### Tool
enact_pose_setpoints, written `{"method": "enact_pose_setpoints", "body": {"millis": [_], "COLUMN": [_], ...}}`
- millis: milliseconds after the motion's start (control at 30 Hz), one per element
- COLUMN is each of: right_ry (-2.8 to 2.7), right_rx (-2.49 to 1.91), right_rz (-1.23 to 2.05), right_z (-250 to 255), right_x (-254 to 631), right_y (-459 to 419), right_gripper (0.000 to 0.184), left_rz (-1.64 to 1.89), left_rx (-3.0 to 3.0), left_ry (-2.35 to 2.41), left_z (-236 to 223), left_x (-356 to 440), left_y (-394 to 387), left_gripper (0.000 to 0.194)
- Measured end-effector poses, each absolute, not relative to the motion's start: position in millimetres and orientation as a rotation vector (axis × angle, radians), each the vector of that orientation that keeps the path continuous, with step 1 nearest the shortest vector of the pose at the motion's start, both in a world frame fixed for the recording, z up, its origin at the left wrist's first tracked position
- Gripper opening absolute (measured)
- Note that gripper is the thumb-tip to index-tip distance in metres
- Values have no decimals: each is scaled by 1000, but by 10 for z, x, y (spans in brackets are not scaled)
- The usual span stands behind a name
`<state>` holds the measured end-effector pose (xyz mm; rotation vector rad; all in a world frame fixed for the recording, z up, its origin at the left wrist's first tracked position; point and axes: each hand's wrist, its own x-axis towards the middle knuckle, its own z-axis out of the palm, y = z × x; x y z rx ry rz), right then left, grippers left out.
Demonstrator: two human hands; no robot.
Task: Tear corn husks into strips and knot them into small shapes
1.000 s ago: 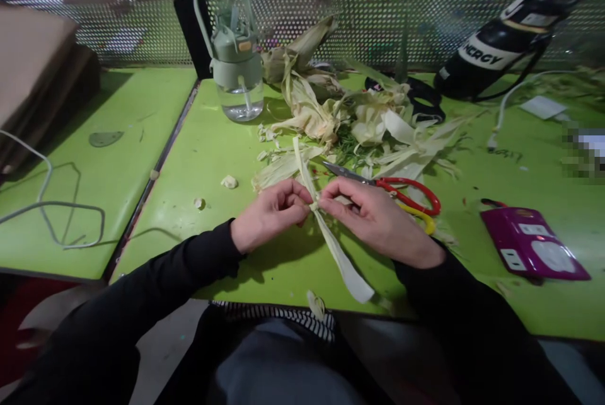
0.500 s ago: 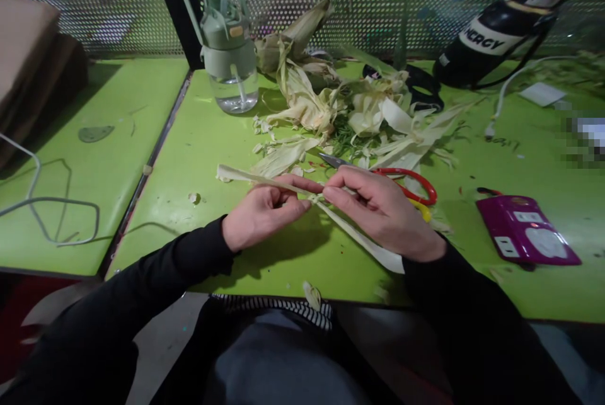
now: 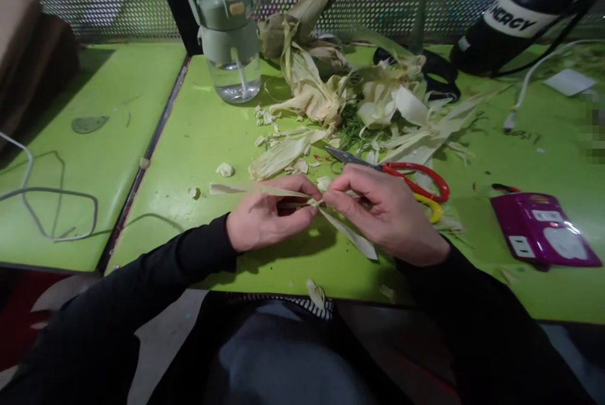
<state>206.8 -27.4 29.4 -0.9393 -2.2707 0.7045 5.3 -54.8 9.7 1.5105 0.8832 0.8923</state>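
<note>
Two hands meet at one husk strip: the left hand and the right hand pinch its bunched middle, fingertips closed on it. The fingers partly hide that middle, and whether it is knotted is hard to tell. The strip is above the green table, close to the front edge. Its long axis runs slantwise: one end points left over the back of the left hand, the other points right and toward the body.

Just beyond the right hand lie scissors, blades pointing left and away, the red handle loop visible and the yellow one partly covered by the hand. A husk pile spreads farther back, with black handles half buried behind it.

Left of the pile, an upright clear bottle holds water low around a straw; its carrying loop is cut off at the top. At the far right a black bottle tilts, its top cropped, its contents unseen behind opaque walls. Nearer stands a purple socket block. A pixelated patch blurs something at the right edge.
</note>
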Motion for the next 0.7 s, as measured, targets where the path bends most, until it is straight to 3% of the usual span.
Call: {"method": "enact_pose_setpoints", "body": {"millis": [200, 433, 600, 700], "right_ry": [-2236, -2151, -2249, -2118], "right_rx": [-980, -994, -1067, -1135], "right_rz": [664, 55, 505, 796], "right_z": [309, 232, 174, 166], "right_x": [2067, 2035, 1948, 1933], "right_y": [-277, -322, -340, -340], "right_gripper": [22, 17, 25, 19], "left_rz": [916, 983, 1042, 1075], "left_rx": [1507, 1348, 1342, 1315], "left_ry": [849, 969, 950, 912], "left_z": [74, 37, 56, 66], "left_x": [77, 58, 50, 44], "left_y": [-558, -500, -496, -481], "left_gripper": [9, 22, 17, 13]}}
